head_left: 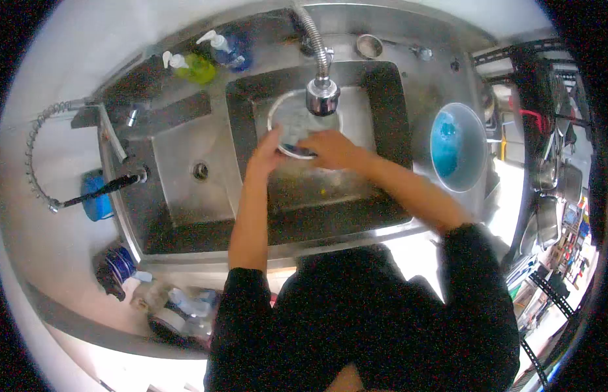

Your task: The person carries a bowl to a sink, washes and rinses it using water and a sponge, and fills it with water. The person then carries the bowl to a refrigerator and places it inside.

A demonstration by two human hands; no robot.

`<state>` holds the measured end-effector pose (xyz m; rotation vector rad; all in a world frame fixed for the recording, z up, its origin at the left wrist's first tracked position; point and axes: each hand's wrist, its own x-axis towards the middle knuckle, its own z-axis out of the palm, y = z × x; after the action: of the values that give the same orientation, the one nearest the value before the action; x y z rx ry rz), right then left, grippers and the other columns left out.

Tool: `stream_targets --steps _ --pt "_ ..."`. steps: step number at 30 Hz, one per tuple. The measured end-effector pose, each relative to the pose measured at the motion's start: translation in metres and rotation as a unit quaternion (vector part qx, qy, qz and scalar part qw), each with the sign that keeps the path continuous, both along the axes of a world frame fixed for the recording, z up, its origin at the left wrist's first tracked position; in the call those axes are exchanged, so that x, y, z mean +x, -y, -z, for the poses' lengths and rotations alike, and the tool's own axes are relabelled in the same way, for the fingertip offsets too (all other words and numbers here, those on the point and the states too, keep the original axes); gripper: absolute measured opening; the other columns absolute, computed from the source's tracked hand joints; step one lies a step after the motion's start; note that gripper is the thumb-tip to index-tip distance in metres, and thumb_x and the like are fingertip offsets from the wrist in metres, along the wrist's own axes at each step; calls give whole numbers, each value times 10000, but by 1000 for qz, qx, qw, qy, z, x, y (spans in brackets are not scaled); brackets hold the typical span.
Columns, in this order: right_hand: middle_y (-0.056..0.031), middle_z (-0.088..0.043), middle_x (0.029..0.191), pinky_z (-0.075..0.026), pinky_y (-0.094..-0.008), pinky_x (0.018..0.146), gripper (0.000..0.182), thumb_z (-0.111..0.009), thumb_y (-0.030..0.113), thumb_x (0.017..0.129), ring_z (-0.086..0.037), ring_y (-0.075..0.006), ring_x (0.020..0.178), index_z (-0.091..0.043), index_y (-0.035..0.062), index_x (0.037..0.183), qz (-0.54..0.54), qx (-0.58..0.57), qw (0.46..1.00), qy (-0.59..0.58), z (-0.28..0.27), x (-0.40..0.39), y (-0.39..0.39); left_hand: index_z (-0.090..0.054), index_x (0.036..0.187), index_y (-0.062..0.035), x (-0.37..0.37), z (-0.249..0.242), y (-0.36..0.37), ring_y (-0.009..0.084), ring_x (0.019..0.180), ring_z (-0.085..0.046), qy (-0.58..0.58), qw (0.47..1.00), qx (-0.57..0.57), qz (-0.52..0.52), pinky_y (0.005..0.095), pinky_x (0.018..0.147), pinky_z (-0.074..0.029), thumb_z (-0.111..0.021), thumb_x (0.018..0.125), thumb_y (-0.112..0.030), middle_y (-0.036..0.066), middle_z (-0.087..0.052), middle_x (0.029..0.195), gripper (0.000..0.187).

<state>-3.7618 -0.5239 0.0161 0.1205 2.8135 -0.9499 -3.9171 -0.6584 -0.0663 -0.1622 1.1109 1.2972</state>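
In the right basin of the steel sink [389,104] is a round white-rimmed bowl [295,154], directly under the spray head of the faucet [323,98]. My left hand [267,151] grips the bowl's left rim, thumb side up. Over the bowl's front right edge is my right hand [336,149], its fingers reaching inside and smeared by motion. Pale, cloudy contents show in the bowl, with a dark patch near the front rim. What the right fingertips touch cannot be made out.
A tub of blue liquid [476,147] stands right of the basin. Behind the left basin [186,150] are a yellow-green pump bottle [198,69] and a blue pump bottle [237,55]. A small round dish [369,46] sits at the back. A black-handled sprayer [101,189] hangs at left.
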Motion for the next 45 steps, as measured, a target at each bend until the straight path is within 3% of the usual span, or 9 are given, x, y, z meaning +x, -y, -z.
stream_targets --steps 4,8,11,16,22,26,31,40,45 --pt "-138 -662 818 -494 -396 665 391 -721 308 705 -623 -266 714 -662 54 996 -37 -115 984 131 -35 -21 -45 -552 1167 -60 11 -21 -6 180 846 -633 -24 998 -20 52 325 702 -520 -514 930 -299 96 -624 1073 339" --pt "-55 -672 782 -487 -314 546 458 -770 310 662 -590 -153 619 -652 45 1017 28 -186 952 243 -66 -36 -95 -588 1125 -70 17 -16 -29 158 805 -618 -489 858 40 150 276 729 -469 -530 927 -333 61 -634 1020 335" --pt "-72 -661 785 -488 -336 666 398 -812 305 621 -609 -181 720 -665 66 903 98 -297 937 158 -48 -34 -115 -615 1066 -61 16 -35 -20 134 804 -590 -504 832 42 229 273 727 -438 -524 932 -330 42 -636 947 314" --pt "-154 -660 869 -474 -372 757 439 -753 235 667 -624 -268 800 -614 12 1019 283 -152 947 -30 -49 -36 -132 -576 1060 -35 32 -75 -31 182 895 -554 -217 974 64 -28 359 846 -421 -507 938 -283 25 -607 960 285" --pt "-195 -629 937 -464 -428 787 315 -645 252 776 -588 -388 888 -619 28 996 374 -2 894 -246 -6 -36 -44 -593 868 -32 38 -67 -53 124 768 -552 -559 826 -17 63 315 628 -425 -447 959 -247 33 -596 802 275" --pt "-190 -627 1006 -463 -414 818 262 -621 225 798 -587 -373 950 -635 51 994 322 130 896 -277 -30 -29 -1 -586 828 -61 58 -85 -69 111 604 -503 -127 951 3 -281 292 528 -414 -460 944 -231 12 -555 721 241" --pt "-206 -643 979 -503 -450 776 230 -555 254 847 -619 -398 845 -659 162 1030 454 -204 862 -97 -13 -29 -51 -583 882 -71 61 -78 -45 121 588 -536 -254 951 -62 -165 291 562 -489 -473 940 -288 9 -533 694 249" --pt "-136 -630 1028 -401 -371 953 267 -551 82 836 -552 -337 1044 -643 67 1086 214 65 873 -432 -26 -11 -4 -506 1208 -51 42 -70 -56 275 1081 -537 -18 948 86 -307 457 932 -434 -389 960 -355 121 -552 1191 410" --pt "-91 -643 1028 -432 -305 858 251 -545 194 873 -573 -192 987 -660 60 1051 579 -267 725 -260 32 -5 -39 -437 1309 -69 45 -76 -49 298 1164 -497 42 947 48 -315 480 991 -389 -366 966 -375 115 -492 1302 465"
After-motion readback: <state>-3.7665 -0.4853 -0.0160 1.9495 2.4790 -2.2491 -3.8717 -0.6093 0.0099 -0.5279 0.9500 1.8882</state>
